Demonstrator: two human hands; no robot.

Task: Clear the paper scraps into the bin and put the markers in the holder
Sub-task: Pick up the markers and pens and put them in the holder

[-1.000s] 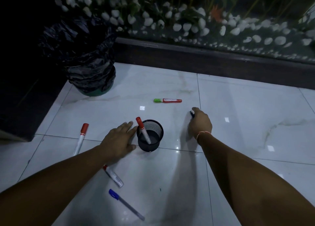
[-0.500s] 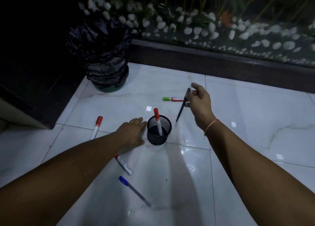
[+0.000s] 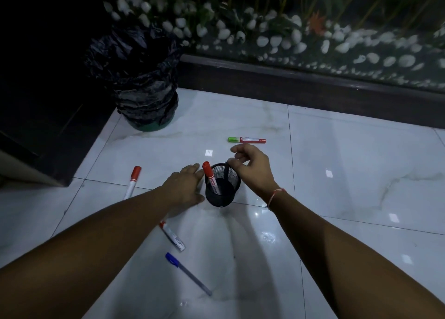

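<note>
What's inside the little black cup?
A red-capped marker leans inside the mesh cup, and the right hand is lowering a dark pen into it. The cup's bottom is too dark to see.

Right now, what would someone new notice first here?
Centre floor: a black mesh holder with a red-capped marker inside, the left hand beside it, the right hand lowering a dark pen in. A bag-lined bin stands far left.
</note>
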